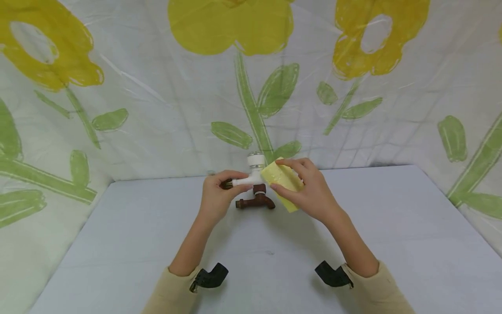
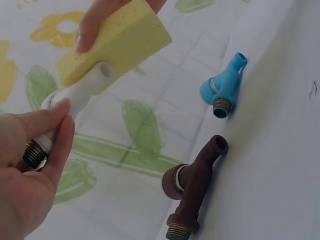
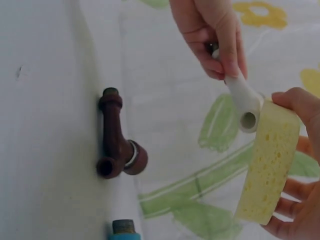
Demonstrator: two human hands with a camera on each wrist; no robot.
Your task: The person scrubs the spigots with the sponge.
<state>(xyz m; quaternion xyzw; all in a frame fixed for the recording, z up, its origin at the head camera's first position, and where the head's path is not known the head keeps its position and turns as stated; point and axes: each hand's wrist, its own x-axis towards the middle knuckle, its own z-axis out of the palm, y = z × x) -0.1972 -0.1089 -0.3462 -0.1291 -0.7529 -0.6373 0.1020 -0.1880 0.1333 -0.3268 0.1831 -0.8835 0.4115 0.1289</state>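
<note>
My left hand [image 1: 217,197] pinches a white faucet [image 1: 256,173] between thumb and fingers near its brass threaded end. The faucet is held above the table, its round white knob upward in the head view. A yellow sponge [image 1: 289,185] is gripped in my right hand [image 1: 317,192], thumb on one edge and fingers on the other. Sponge [image 3: 270,162] and faucet spout [image 3: 245,107] meet side by side in the right wrist view, seemingly touching. Below them a dark brown faucet [image 1: 256,202] lies on the table.
A blue faucet [image 2: 227,85] lies beyond the brown one [image 2: 197,182] in the left wrist view; my right hand and the sponge seem to cover it in the head view. Behind the white table [image 1: 157,226] hangs a sheet [image 1: 164,144] painted with yellow flowers.
</note>
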